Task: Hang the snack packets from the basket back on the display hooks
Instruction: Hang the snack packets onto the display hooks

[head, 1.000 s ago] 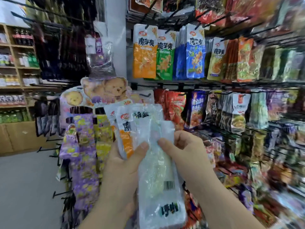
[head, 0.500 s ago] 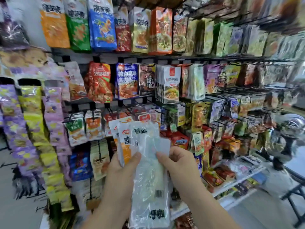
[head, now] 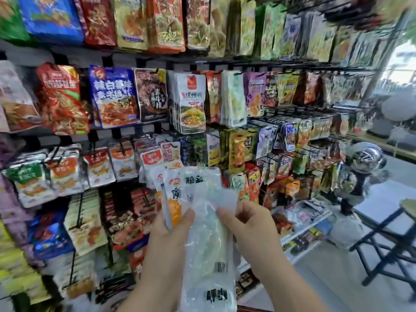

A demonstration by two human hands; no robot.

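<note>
Fingers [head: 186, 219] of left hand [head: 166, 242]: thumb pressed on front of fanned snack packets [head: 174, 194], other fingers hidden behind stack, gripping it. Right hand [head: 249, 226]: thumb and curled fingers pinch right edge of clear packet [head: 207, 251], frontmost, between both thumbs. Above and beyond fingertips, display hooks [head: 267, 120] full of hanging packets [head: 191, 102]. Black folding stool [head: 391, 239] right of right hand.
</note>
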